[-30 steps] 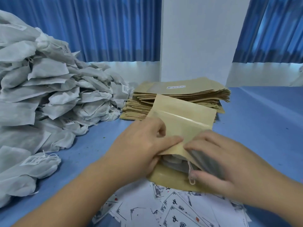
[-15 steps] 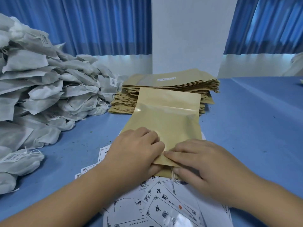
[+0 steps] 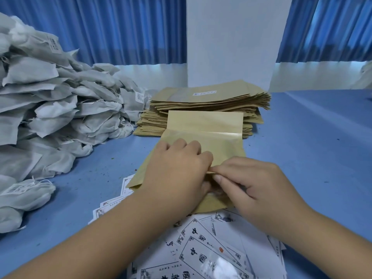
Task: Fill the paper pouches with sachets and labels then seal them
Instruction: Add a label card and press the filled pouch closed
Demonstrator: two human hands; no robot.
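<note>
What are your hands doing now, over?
Left hand and right hand pinch the pouch mouth. Pouch lies on table, mouth open. Nothing blocking.

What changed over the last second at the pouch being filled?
The sachet went almost fully into the paper pouch, which now lies flatter. The right hand left the sachet and pinches the pouch mouth beside the left hand. The pouch stack, sachet pile and labels stayed.

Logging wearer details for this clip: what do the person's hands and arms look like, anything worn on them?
Both the left hand and right hand are bare: no gloves or rings show. The left forearm and right forearm are uncovered to the frame edge, with no sleeve, watch or bracelet in view. A visible right fingernail is short and unpainted.
</note>
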